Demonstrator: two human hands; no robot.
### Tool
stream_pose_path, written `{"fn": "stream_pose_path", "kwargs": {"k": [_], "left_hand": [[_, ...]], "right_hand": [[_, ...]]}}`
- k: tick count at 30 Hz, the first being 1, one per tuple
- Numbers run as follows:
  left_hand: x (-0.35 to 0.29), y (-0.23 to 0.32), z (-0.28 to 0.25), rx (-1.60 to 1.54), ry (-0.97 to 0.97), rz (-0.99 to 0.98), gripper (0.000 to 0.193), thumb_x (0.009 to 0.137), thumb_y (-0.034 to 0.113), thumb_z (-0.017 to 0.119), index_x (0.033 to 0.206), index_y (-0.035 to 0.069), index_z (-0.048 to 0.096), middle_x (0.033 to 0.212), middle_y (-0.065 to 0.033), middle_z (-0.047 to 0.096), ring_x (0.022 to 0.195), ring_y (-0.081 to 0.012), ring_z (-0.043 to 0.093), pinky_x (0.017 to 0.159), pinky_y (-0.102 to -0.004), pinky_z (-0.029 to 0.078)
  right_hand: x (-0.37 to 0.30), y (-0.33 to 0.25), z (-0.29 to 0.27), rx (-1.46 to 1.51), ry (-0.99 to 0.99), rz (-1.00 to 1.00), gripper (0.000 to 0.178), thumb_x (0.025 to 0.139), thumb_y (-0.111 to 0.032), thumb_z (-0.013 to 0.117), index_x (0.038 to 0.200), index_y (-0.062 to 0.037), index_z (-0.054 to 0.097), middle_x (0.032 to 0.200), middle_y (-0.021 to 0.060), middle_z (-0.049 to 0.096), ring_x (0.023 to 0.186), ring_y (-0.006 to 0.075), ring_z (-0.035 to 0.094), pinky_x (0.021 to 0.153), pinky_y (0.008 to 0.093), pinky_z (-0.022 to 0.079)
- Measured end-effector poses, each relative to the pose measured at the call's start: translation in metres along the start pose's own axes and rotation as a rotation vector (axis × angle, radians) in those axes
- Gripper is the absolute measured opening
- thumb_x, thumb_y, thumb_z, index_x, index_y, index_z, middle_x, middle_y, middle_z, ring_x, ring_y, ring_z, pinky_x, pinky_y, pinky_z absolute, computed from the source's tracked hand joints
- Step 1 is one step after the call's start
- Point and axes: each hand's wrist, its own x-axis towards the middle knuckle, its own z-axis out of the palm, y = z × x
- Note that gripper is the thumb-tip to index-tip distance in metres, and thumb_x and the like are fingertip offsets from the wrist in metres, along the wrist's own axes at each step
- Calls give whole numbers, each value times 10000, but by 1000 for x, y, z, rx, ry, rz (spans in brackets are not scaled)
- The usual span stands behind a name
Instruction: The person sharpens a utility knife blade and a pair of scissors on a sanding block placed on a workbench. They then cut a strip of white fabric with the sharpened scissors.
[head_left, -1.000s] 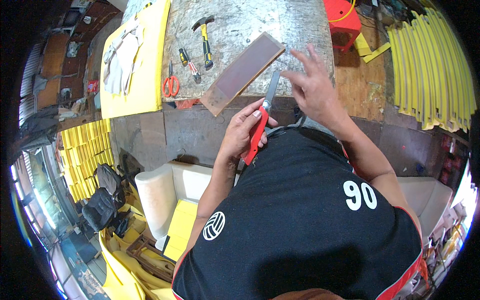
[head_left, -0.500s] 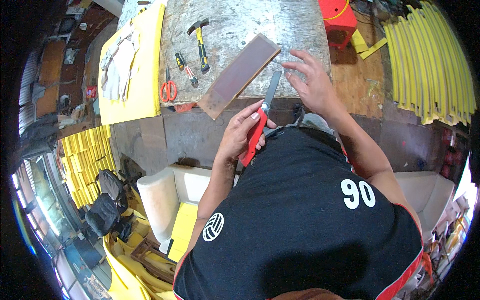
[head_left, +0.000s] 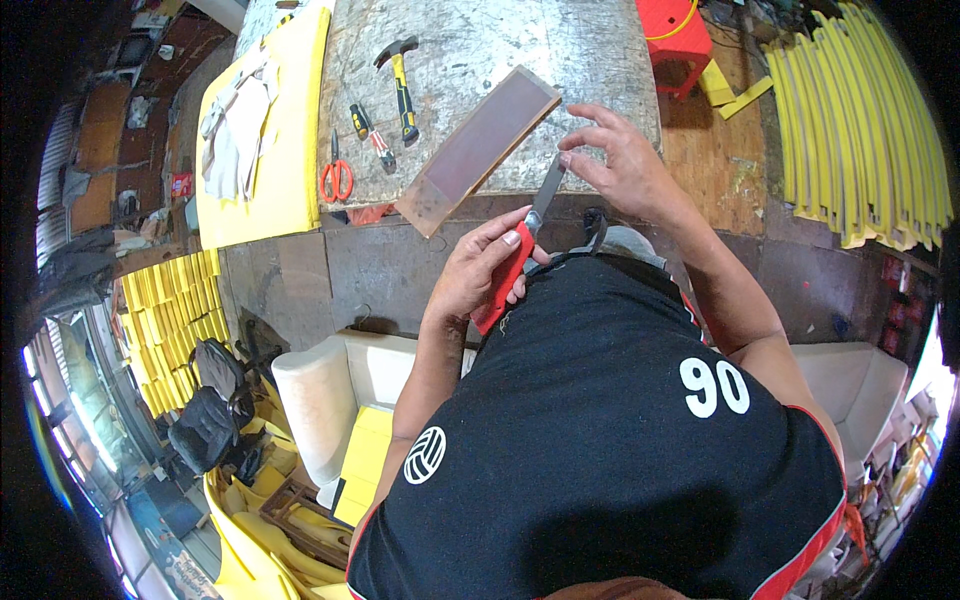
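A knife with a red handle and a narrow grey blade (head_left: 549,186) is held in my left hand (head_left: 482,262). The fingers wrap round the handle, and the blade slants up and to the right over the table's near edge. My right hand (head_left: 622,165) is at the blade's tip, the thumb seeming to touch it, with the other fingers bent and apart. Just left of the blade, a long flat board with a purplish-grey face and brown wooden ends (head_left: 480,150) lies aslant on the worn table (head_left: 580,50), one end over the near edge.
A hammer (head_left: 400,90), a yellow-and-black handled tool (head_left: 360,121), pliers (head_left: 381,150) and red-handled scissors (head_left: 336,179) lie left of the board. Further left, a cloth (head_left: 238,140) rests on a yellow foam sheet (head_left: 300,120). A red stool (head_left: 676,45) stands beyond the table's right side.
My right hand has come in to the blade's tip, its thumb now at the metal. The knife has shifted slightly in my left hand's grip area; the tools on the table have not moved.
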Motion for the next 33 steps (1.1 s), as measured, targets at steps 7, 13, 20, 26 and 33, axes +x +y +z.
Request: {"fn": "stream_pose_path", "kwargs": {"k": [7,13,20,26,33], "left_hand": [[-1,-8,2,133,14,4,460,1050,190,524,1493,78,470,985,-141,715,584,-129,638,497,-233,520],[-5,-8,7,208,35,6,454,1056,204,522,1495,96,479,985,-131,716,591,-118,627,506,-229,519],[-6,-8,10,228,21,-5,485,1067,237,515,1515,68,444,996,-120,719,619,-106,612,547,-227,515],[-6,-6,15,242,20,3,479,1071,231,504,1517,69,441,994,-124,719,623,-104,612,549,-229,516],[0,-12,9,97,53,40,480,1048,183,509,1505,53,443,957,-149,709,568,-125,614,488,-229,510]], "right_hand": [[-2,-11,-3,-220,60,-127,211,883,-235,740,985,-52,715,1467,183,515,1443,442,362,1171,513,332],[-5,-20,-7,-283,103,-180,202,851,-214,766,936,-61,665,1455,177,521,1447,468,339,1177,520,325],[-11,-21,-5,-354,112,-248,203,814,-241,768,897,-91,661,1392,174,548,1396,464,394,1148,539,348],[-17,-29,-5,-305,76,-255,219,817,-261,768,913,-91,669,1406,163,542,1402,475,379,1136,546,351],[-1,19,-14,-450,328,-36,320,907,-281,713,1154,-79,686,1434,183,529,1406,432,398,1166,518,328]]}}
